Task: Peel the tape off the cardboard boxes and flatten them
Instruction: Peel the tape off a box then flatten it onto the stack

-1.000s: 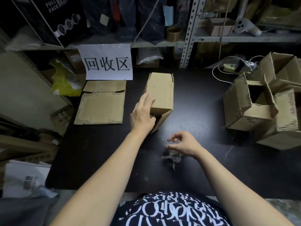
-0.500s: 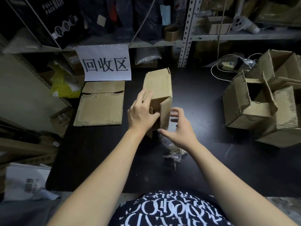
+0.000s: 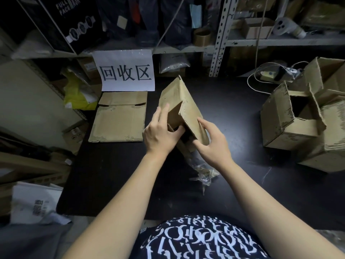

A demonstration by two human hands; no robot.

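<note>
a warehouse stockroom's recycling corner: slotted steel shelving (image 3: 219, 34) crammed with bagged goods (image 3: 173, 64), a boxed full face mask (image 3: 74, 21) and a roll of packing tape (image 3: 202, 36) backs a black worktable (image 3: 233, 109), where a paper sign (image 3: 127, 71) reading 回收区 stands over a flattened carton (image 3: 119, 120) and opened cartons (image 3: 291, 124) pile at the right.

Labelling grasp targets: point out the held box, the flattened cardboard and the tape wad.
held box (image 3: 191, 113), head view, on its long right-hand panel.
flattened cardboard (image 3: 118, 124), head view, middle of the main panel.
tape wad (image 3: 203, 171), head view, on the crumpled clear mass on the table.
</note>
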